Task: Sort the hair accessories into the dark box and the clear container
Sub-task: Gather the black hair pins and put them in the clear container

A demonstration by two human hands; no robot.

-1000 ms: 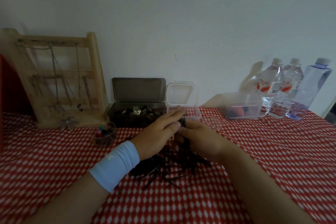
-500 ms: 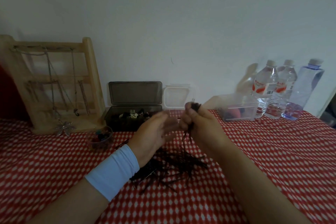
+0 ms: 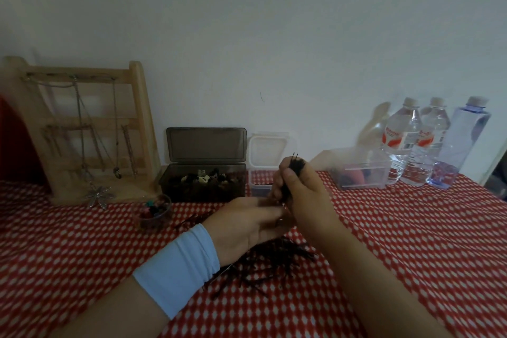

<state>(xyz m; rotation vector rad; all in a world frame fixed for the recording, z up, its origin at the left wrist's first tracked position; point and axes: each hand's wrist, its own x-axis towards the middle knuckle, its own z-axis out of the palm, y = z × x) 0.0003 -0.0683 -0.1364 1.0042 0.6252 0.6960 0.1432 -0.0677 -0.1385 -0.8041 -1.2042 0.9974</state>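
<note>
Hairpins [image 3: 295, 163], where are they?
Clamped as a dark bundle in the right hand's [image 3: 304, 195] fingers [image 3: 288, 174]. Their tips poke up out of the fist, which is raised above the desk [image 3: 411, 241].
And the left hand [image 3: 244, 225]?
Just below the right. Its fingers [image 3: 270, 207] stretch toward the bundle's lower end, but they are blurred, so I cannot tell whether they pinch anything. A pale wristband [image 3: 178, 266] wraps that forearm.
What lies around them?
Under both hands there is a loose pile [image 3: 277, 261] of more dark pins on the red-and-white cloth, partly covered by the left hand. Behind the fist stands the clear container [image 3: 259, 181], lid up, its right part hidden by the right hand. Just beside it on the left is the dark box [image 3: 203, 184], lid open, holding mixed accessories too dim to make out.
Further out?
A small bowl [image 3: 155, 214] of coloured bits sits in front of the box. A wooden rack [image 3: 138, 118] hung with chains stands at far left. At right, by the wall, are a second clear tub [image 3: 362, 170] and three bottles [image 3: 403, 140].
</note>
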